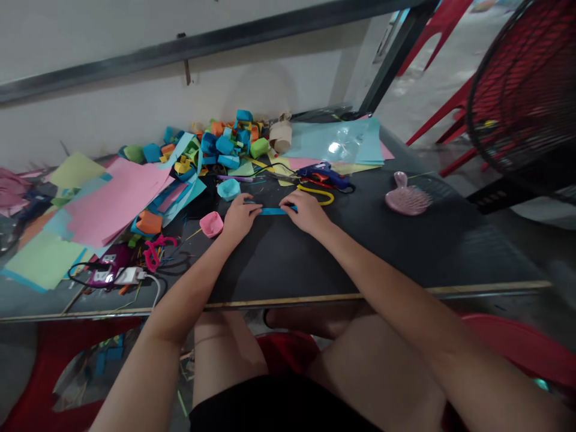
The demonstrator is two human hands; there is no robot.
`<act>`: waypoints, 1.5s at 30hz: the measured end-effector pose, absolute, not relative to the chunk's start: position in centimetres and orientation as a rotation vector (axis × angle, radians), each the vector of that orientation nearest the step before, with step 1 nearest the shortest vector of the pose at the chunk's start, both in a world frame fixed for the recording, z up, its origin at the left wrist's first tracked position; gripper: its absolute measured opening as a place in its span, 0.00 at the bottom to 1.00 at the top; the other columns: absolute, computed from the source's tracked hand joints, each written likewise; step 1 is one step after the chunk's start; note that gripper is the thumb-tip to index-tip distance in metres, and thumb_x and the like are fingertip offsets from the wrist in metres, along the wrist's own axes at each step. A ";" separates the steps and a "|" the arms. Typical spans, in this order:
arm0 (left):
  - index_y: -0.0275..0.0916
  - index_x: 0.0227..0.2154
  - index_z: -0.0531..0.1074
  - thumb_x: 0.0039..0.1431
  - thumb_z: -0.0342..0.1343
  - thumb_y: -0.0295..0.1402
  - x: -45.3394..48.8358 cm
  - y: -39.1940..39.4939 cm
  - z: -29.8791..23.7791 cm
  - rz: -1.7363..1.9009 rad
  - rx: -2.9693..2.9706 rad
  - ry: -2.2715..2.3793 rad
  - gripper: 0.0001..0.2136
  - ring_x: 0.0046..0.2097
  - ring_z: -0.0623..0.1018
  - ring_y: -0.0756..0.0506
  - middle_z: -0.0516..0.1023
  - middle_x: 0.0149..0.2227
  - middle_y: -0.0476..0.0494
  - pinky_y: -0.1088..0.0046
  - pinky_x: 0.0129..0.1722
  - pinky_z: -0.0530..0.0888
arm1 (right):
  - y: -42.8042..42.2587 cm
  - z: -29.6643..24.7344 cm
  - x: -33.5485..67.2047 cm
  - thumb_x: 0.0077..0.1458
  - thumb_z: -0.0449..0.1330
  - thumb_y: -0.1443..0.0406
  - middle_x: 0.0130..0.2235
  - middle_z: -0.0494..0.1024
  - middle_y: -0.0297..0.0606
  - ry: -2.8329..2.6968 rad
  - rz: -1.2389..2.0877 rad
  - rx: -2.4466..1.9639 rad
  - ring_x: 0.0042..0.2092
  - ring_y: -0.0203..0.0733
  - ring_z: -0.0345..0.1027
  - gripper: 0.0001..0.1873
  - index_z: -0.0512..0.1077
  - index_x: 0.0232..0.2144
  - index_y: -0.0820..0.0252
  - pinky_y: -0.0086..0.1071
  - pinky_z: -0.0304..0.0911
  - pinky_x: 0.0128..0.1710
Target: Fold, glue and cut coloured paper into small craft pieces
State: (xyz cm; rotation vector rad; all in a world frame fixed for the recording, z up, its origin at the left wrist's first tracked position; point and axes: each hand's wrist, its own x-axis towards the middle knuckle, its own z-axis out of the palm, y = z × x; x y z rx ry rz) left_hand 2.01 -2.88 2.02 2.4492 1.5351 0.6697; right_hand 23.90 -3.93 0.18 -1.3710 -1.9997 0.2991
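A narrow blue paper strip (272, 211) lies crosswise on the dark table between my two hands. My left hand (242, 215) is closed on its left end, fingertips pinched together. At the other end my right hand (308, 211) pinches the strip in the same way. Just beyond my left hand stands a light blue folded paper cup (229, 189), and a pink paper cup (211, 224) is to its left. A yellow curved strip (324, 195) rests beside my right hand. Farther back lies a blue glue gun (326, 176).
Colourful folded paper pieces (225, 144) are heaped along the wall. Pink paper sheets (117, 198) cover the left side, near a purple power strip (108, 267) with cables. A pink hairbrush (407, 197) lies at right; a black fan (526, 102) stands beyond the table's edge.
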 end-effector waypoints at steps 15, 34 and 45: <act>0.37 0.50 0.75 0.67 0.51 0.30 3.6 -5.7 2.6 0.439 2.838 1.458 0.13 0.53 0.75 0.41 0.78 0.51 0.38 0.63 0.50 0.69 | -5.3 0.9 24.1 0.60 0.55 0.68 0.43 0.77 0.45 -2.264 0.282 -1.087 0.47 0.49 0.69 0.06 0.72 0.32 0.58 0.44 0.65 0.50; 0.44 0.47 0.78 0.69 0.46 0.28 2.4 -4.6 2.5 0.574 2.920 1.282 0.15 0.53 0.76 0.42 0.80 0.49 0.41 0.61 0.51 0.70 | -4.8 1.2 25.2 0.62 0.55 0.62 0.39 0.83 0.37 -2.184 0.190 -1.106 0.45 0.49 0.72 0.14 0.82 0.32 0.48 0.46 0.63 0.50; 0.44 0.56 0.73 0.68 0.46 0.26 1.2 -3.9 2.3 0.458 2.969 1.145 0.18 0.50 0.80 0.46 0.78 0.55 0.42 0.65 0.50 0.74 | -4.3 1.2 24.6 0.61 0.60 0.58 0.40 0.80 0.40 -2.278 0.203 -1.024 0.45 0.47 0.69 0.11 0.82 0.37 0.50 0.44 0.63 0.48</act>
